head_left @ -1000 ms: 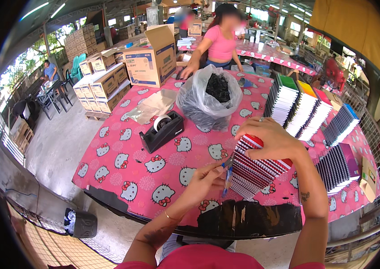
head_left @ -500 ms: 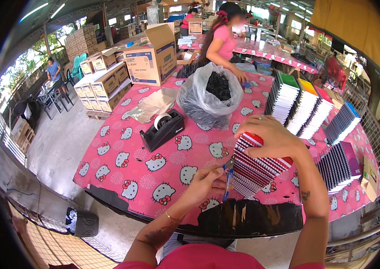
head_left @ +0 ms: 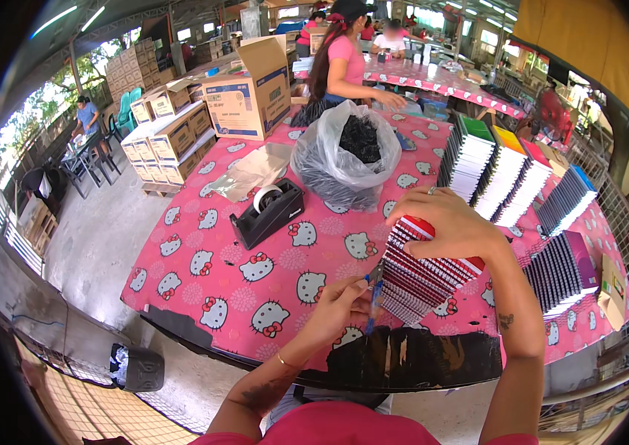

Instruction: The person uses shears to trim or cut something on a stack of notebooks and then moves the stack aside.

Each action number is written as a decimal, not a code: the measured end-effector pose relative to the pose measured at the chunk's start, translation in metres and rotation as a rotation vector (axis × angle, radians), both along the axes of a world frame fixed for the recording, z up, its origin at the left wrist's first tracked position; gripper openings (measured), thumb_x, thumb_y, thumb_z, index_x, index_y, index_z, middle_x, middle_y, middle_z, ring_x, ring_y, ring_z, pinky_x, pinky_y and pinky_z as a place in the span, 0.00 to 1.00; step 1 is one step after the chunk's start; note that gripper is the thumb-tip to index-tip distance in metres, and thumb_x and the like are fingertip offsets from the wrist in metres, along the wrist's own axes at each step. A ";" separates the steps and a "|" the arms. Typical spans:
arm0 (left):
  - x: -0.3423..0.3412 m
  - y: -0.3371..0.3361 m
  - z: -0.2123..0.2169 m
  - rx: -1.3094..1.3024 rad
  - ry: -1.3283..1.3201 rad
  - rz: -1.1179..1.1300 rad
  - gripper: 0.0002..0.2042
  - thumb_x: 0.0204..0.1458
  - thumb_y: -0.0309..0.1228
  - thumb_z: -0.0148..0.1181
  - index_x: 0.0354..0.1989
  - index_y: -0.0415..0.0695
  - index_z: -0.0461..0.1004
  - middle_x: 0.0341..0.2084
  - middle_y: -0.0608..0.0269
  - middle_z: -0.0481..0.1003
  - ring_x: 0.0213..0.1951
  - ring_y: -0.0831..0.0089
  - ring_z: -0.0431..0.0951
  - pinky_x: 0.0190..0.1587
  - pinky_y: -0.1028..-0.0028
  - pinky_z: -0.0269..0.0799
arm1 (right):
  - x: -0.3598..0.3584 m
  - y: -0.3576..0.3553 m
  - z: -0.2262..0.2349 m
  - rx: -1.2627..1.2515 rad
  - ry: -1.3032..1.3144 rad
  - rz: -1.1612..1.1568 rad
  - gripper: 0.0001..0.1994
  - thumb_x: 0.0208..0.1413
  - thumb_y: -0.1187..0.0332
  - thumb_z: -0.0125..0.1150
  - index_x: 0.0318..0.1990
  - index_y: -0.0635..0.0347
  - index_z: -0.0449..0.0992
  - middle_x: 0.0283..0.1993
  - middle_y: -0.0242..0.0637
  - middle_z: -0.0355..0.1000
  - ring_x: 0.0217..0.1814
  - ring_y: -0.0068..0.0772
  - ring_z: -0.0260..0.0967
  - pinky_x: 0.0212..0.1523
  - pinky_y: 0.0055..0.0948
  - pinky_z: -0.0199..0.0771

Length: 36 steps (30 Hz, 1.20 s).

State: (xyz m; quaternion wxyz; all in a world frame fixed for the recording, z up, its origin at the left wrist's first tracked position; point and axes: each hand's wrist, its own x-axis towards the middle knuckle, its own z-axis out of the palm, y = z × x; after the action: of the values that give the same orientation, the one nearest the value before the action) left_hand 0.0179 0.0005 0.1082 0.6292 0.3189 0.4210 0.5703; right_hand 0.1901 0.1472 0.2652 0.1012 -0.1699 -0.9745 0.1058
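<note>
My right hand (head_left: 448, 219) is closed over the top of a stack of red-covered spiral notebooks (head_left: 433, 278), keeping it tilted on the pink table. The bound edges with their rows of coils face me. Between the fingers of my left hand (head_left: 344, 300) are small blue-handled pliers (head_left: 375, 297). Their metal tip is at the left edge of the stack; whether it grips a coil is too small to tell. To the left of the stack stands a black tape dispenser (head_left: 268, 215) with a white roll. Behind it is a clear plastic bag (head_left: 344, 159) filled with black coils.
Stacks of white-paged notebooks with green (head_left: 470, 156), yellow (head_left: 504, 174) and red (head_left: 528, 185) covers stand at right, near blue (head_left: 567, 200) and purple (head_left: 561, 274) ones. An open carton (head_left: 248, 104) sits at the far left corner. Across the table is a co-worker (head_left: 344, 70) in pink.
The co-worker has shifted left and drawn a hand back from the table beside the bag. My hands, the pliers and the red notebooks stay nearly where they were.
</note>
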 end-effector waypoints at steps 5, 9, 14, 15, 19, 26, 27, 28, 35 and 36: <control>0.005 -0.003 -0.004 0.670 1.424 0.476 0.21 0.61 0.40 0.48 0.54 0.35 0.68 0.33 0.59 0.76 0.32 0.72 0.78 0.35 0.74 0.76 | -0.002 -0.002 0.004 -0.043 -0.004 -0.010 0.22 0.40 0.58 0.62 0.46 0.50 0.74 0.51 0.37 0.70 0.59 0.42 0.63 0.62 0.46 0.55; -0.002 0.000 -0.012 0.121 0.190 -0.029 0.21 0.61 0.39 0.48 0.54 0.34 0.68 0.36 0.54 0.75 0.34 0.66 0.79 0.37 0.69 0.77 | -0.002 -0.001 0.003 -0.038 -0.002 -0.004 0.22 0.40 0.58 0.62 0.46 0.50 0.74 0.51 0.37 0.70 0.59 0.42 0.63 0.62 0.46 0.54; 0.000 0.002 0.000 -0.034 0.002 -0.053 0.19 0.61 0.37 0.47 0.52 0.32 0.66 0.39 0.48 0.74 0.39 0.59 0.78 0.40 0.62 0.79 | -0.001 0.001 0.000 -0.028 0.006 0.003 0.22 0.40 0.57 0.62 0.46 0.49 0.74 0.51 0.37 0.70 0.59 0.42 0.63 0.62 0.47 0.54; 0.000 0.002 -0.001 -0.022 -0.001 -0.054 0.19 0.61 0.38 0.46 0.52 0.32 0.66 0.39 0.48 0.74 0.39 0.59 0.78 0.40 0.62 0.79 | -0.001 0.001 0.001 -0.023 0.001 0.004 0.21 0.40 0.59 0.63 0.46 0.50 0.73 0.51 0.35 0.70 0.59 0.40 0.62 0.61 0.46 0.54; -0.002 0.001 -0.004 0.013 -0.003 -0.061 0.19 0.61 0.38 0.46 0.51 0.32 0.65 0.39 0.48 0.74 0.38 0.60 0.78 0.39 0.59 0.79 | -0.002 -0.001 0.002 -0.011 -0.009 0.003 0.21 0.40 0.62 0.64 0.46 0.50 0.73 0.51 0.31 0.70 0.60 0.38 0.62 0.60 0.44 0.55; -0.004 0.004 -0.015 0.044 0.167 -0.034 0.18 0.61 0.39 0.47 0.45 0.33 0.71 0.39 0.51 0.74 0.35 0.67 0.78 0.35 0.68 0.76 | -0.002 0.000 0.001 -0.008 -0.007 0.016 0.21 0.40 0.62 0.64 0.47 0.50 0.73 0.51 0.32 0.70 0.60 0.38 0.62 0.60 0.44 0.54; -0.004 0.003 -0.015 0.074 0.244 -0.027 0.19 0.62 0.39 0.47 0.46 0.33 0.70 0.38 0.52 0.75 0.34 0.67 0.78 0.35 0.69 0.76 | -0.002 0.000 0.001 -0.004 -0.006 0.015 0.21 0.40 0.62 0.64 0.47 0.50 0.73 0.51 0.31 0.70 0.60 0.38 0.62 0.60 0.44 0.54; -0.003 0.002 -0.013 0.103 0.322 -0.019 0.19 0.62 0.39 0.47 0.48 0.33 0.70 0.37 0.53 0.75 0.33 0.68 0.78 0.35 0.69 0.76 | -0.002 0.000 0.001 0.000 -0.006 0.015 0.21 0.40 0.62 0.64 0.47 0.50 0.73 0.51 0.31 0.70 0.60 0.38 0.62 0.61 0.44 0.54; 0.000 0.000 -0.004 -0.011 0.030 -0.032 0.19 0.62 0.37 0.45 0.50 0.31 0.68 0.40 0.49 0.74 0.40 0.59 0.80 0.39 0.64 0.78 | -0.001 0.001 0.001 -0.009 -0.013 0.010 0.21 0.41 0.62 0.64 0.47 0.50 0.73 0.51 0.31 0.70 0.60 0.38 0.62 0.60 0.43 0.54; 0.000 0.000 -0.005 -0.013 0.024 -0.034 0.19 0.62 0.36 0.45 0.50 0.31 0.67 0.40 0.48 0.74 0.41 0.57 0.79 0.40 0.63 0.78 | -0.001 0.001 0.001 -0.006 -0.013 0.010 0.21 0.41 0.62 0.64 0.47 0.50 0.73 0.51 0.31 0.70 0.60 0.38 0.62 0.60 0.43 0.54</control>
State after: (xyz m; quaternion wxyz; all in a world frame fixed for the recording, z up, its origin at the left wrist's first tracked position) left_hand 0.0181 0.0009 0.1035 0.6358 0.3289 0.4265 0.5529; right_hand 0.1889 0.1477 0.2660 0.0936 -0.1661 -0.9757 0.1081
